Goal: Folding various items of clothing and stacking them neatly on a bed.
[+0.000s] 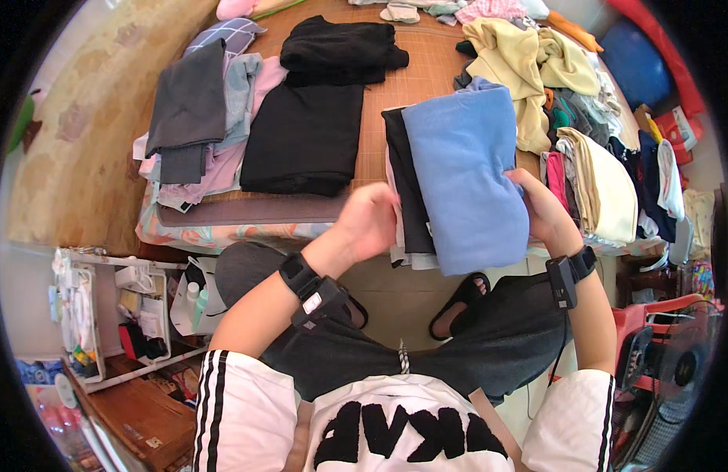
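Our right hand (543, 209): pinching one blue folded garment (468, 177), immediately to its left, by the edge. Our left hand (370, 222): fingers curled, one black folded garment (408, 177) just right; grip, we cannot tell.

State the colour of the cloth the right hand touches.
The cloth is blue, clearest in the head view.

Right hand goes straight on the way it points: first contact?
The blue folded garment. The right hand points up-left into its right edge; the fingertips look already against it, though depth is hard to judge.
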### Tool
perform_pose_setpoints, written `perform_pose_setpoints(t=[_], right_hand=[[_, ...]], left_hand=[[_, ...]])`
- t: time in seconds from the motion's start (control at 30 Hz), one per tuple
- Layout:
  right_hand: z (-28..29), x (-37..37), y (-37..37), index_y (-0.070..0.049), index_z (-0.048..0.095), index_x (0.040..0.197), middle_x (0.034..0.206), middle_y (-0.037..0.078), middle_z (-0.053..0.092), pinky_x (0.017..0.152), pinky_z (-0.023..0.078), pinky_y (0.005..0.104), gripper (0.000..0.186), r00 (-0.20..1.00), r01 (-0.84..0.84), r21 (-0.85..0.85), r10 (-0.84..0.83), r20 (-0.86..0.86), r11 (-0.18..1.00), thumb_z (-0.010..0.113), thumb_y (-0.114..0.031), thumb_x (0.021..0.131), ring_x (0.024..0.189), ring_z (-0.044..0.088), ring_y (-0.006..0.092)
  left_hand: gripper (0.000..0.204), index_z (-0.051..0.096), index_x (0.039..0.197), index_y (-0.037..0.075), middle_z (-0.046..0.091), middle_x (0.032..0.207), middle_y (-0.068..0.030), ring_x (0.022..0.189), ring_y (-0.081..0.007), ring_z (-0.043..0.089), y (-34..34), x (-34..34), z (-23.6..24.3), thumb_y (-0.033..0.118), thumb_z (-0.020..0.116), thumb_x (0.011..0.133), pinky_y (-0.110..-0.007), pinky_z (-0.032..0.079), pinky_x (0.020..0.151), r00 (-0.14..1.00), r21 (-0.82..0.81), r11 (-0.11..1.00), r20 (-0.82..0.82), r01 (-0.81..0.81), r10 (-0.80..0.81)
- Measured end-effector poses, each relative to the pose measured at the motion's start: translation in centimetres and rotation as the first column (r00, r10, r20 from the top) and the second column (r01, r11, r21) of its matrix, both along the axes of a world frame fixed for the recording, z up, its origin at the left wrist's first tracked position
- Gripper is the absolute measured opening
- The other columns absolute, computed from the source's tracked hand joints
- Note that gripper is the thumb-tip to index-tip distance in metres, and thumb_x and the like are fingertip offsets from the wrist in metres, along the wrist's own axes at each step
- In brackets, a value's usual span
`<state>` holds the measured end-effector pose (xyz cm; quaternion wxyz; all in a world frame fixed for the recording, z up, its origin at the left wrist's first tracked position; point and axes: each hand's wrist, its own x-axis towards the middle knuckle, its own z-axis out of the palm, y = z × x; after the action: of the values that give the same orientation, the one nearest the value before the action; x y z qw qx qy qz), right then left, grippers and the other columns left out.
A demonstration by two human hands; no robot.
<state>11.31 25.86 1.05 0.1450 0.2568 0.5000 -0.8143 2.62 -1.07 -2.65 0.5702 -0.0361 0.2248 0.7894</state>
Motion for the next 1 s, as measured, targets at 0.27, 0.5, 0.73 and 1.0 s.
perform_pose_setpoints(t=[0.27, 0.5, 0.73, 1.0], right_hand=[[1.3, 0.4, -0.4, -0.004, 0.050, 0.122, 0.116, 0.009, 0.058, 0.094, 0.041, 0.0343, 0.053, 0.997, -0.040, 0.064, 0.044, -0.064, 0.997, 0.064, -0.037, 0.083, 0.104, 0.056, 0.0201], [1.0, 0.6, 0.0, -0.005, 0.050, 0.123, 0.117, 0.009, 0.058, 0.092, 0.044, 0.0329, 0.048, 0.997, -0.009, -0.028, 0.007, -0.075, 1.000, 0.063, -0.033, 0.085, 0.102, 0.058, 0.0187], [0.1, 0.0, -0.7, -0.007, 0.055, 0.118, 0.114, 0.010, 0.059, 0.089, 0.044, 0.0308, 0.053, 0.999, -0.022, 0.101, 0.020, 0.026, 0.995, 0.066, -0.043, 0.081, 0.100, 0.058, 0.0187], [-2.9, 1.3, 3.2, -0.008, 0.032, 0.140, 0.139, 0.008, 0.041, 0.103, 0.027, 0.0429, 0.077, 0.985, -0.159, 0.228, 0.169, -0.023, 0.961, 0.044, -0.062, 0.087, 0.124, 0.040, 0.0243]], left_hand=[[0.075, 0.023, 0.139, 0.004, 0.041, 0.134, -0.0132, 0.125, -0.0241, 0.039, 3.2, 0.3, 3.7, 0.039, 0.062, 0.086, -0.044, 0.034, 0.100, 0.786, -0.307, 0.941, -0.613, -0.144, -0.080], [0.083, 0.019, 0.141, 0.006, 0.039, 0.135, -0.0143, 0.122, -0.0266, 0.042, 4.3, -0.2, 3.4, 0.028, 0.071, 0.080, -0.041, 0.035, 0.101, 0.743, -0.312, 0.940, -0.660, -0.139, -0.109], [0.099, 0.008, 0.143, 0.007, 0.032, 0.140, -0.0179, 0.127, -0.0284, 0.036, 3.5, -0.2, 2.1, 0.037, 0.074, 0.075, -0.044, 0.033, 0.101, 0.794, -0.383, 0.919, -0.585, -0.093, -0.164], [0.125, -0.013, 0.139, -0.004, 0.024, 0.137, -0.0307, 0.126, -0.0350, 0.032, 1.4, -1.1, 0.9, 0.049, 0.076, 0.069, -0.047, 0.029, 0.101, 0.840, -0.605, 0.746, -0.531, -0.279, -0.116]])
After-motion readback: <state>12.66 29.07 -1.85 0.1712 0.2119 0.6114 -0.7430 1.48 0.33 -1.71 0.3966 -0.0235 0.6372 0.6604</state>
